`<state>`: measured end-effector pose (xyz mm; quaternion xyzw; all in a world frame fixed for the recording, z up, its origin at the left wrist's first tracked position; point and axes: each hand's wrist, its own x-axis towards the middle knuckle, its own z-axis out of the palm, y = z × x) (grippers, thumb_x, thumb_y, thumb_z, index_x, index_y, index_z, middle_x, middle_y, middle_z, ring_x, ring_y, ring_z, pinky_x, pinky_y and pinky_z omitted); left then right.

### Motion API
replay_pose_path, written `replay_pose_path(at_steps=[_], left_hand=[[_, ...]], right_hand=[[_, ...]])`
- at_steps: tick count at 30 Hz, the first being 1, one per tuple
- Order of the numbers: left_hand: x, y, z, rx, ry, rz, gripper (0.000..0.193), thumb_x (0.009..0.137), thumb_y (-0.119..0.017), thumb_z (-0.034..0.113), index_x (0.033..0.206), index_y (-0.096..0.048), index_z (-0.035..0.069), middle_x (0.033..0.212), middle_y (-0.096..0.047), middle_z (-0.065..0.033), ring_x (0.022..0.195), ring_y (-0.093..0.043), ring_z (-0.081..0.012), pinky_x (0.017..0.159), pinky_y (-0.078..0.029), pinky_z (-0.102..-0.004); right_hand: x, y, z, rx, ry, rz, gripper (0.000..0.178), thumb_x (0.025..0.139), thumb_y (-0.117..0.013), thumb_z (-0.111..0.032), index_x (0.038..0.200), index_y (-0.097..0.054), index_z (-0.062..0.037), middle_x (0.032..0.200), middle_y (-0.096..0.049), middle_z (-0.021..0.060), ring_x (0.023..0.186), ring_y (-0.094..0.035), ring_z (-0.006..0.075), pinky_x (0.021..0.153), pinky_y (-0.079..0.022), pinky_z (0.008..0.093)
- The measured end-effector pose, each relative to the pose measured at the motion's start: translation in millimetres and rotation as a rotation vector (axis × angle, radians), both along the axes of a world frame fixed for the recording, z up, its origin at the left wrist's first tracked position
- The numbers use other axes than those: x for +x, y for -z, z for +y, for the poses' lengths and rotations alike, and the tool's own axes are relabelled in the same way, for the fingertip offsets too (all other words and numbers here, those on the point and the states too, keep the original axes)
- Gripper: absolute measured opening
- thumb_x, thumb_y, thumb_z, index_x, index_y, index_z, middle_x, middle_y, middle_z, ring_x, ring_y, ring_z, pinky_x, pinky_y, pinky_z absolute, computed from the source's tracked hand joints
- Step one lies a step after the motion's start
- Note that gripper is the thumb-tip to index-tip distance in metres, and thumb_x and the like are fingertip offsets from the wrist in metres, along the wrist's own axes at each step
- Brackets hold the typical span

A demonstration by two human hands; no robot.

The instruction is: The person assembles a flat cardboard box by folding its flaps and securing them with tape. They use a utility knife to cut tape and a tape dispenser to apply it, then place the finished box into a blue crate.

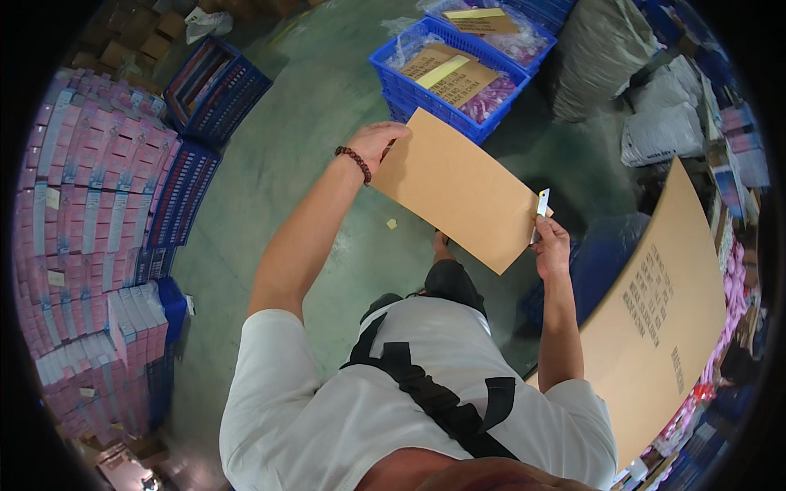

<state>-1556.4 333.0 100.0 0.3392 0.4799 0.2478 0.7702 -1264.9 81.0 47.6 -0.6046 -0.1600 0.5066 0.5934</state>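
Observation:
A plain brown cardboard sheet [463, 187] hangs tilted in front of me, above the floor. My left hand [383, 148], with a beaded bracelet [355, 162] at its wrist, is closed on the sheet's upper left corner. At the sheet's right edge, my right hand [553, 244] is closed round a slim, pale utility knife [543, 203] whose end points up. Whether the right fingers also pinch the cardboard cannot be made out. A larger printed cardboard sheet [655, 327] stands beside my right arm.
Ahead, blue plastic crates [458, 119] hold bagged purple items topped with cardboard pieces. Stacked pink boxes [90, 188] and more blue crates [217, 90] line the left. Large sacks [602, 57] stand at the far right. A small yellowish scrap [391, 223] lies on the green floor.

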Motion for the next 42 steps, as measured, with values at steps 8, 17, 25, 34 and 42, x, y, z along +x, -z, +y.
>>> replay_pose_path(at_steps=[8, 17, 25, 34, 42], left_hand=[[34.9, 57.1, 141.7, -0.032, -0.067, 0.17, 0.021, 0.081, -0.065, 0.011, 0.099, -0.062, 0.001, 0.087, -0.064, -0.0075, 0.073, -0.063, -0.0164, 0.064, -0.053, -0.031], [34.9, 194.3, 251.9, 0.059, 0.003, 0.477, 0.025, 0.078, -0.069, 0.016, 0.097, -0.064, 0.002, 0.086, -0.065, -0.0065, 0.073, -0.063, -0.0157, 0.062, -0.053, -0.0302], [42.2, 272.0, 321.5, 0.0, 0.099, 0.495, 0.028, 0.075, -0.065, 0.026, 0.093, -0.07, 0.005, 0.089, -0.069, -0.0084, 0.079, -0.066, -0.0186, 0.073, -0.051, -0.0295], [61.6, 330.9, 378.3, -0.005, 0.229, 0.461, 0.029, 0.08, -0.067, 0.02, 0.101, -0.065, -0.001, 0.093, -0.067, -0.0078, 0.079, -0.064, -0.0149, 0.07, -0.051, -0.0291], [65.9, 351.5, 391.8, -0.044, 0.235, 0.49, 0.032, 0.074, -0.073, 0.022, 0.097, -0.067, 0.0, 0.09, -0.067, -0.0085, 0.074, -0.065, -0.016, 0.066, -0.052, -0.0294]], right_hand=[[38.3, 40.8, 158.8, -0.149, -0.092, 0.051, 0.023, 0.086, -0.065, -0.023, 0.096, -0.066, -0.002, 0.077, -0.062, -0.0005, 0.061, -0.054, 0.0062, 0.052, -0.043, 0.0218], [39.7, 124.6, 271.1, -0.406, -0.127, 0.003, 0.03, 0.084, -0.065, -0.027, 0.1, -0.066, -0.0014, 0.081, -0.063, 0.0006, 0.063, -0.055, 0.008, 0.056, -0.045, 0.0236], [21.6, 190.4, 330.8, -0.554, -0.021, -0.041, 0.031, 0.084, -0.065, -0.031, 0.096, -0.067, -0.0021, 0.076, -0.06, -0.0009, 0.058, -0.052, 0.009, 0.053, -0.044, 0.025], [30.1, 231.3, 362.8, -0.588, -0.026, -0.055, 0.029, 0.084, -0.066, -0.03, 0.093, -0.066, -0.0021, 0.073, -0.058, -0.0014, 0.062, -0.052, 0.008, 0.054, -0.046, 0.0254], [42.1, 244.8, 370.1, -0.598, -0.087, -0.027, 0.028, 0.086, -0.064, -0.028, 0.095, -0.066, -0.0015, 0.085, -0.063, 0.0026, 0.068, -0.057, 0.0104, 0.06, -0.051, 0.0283]])
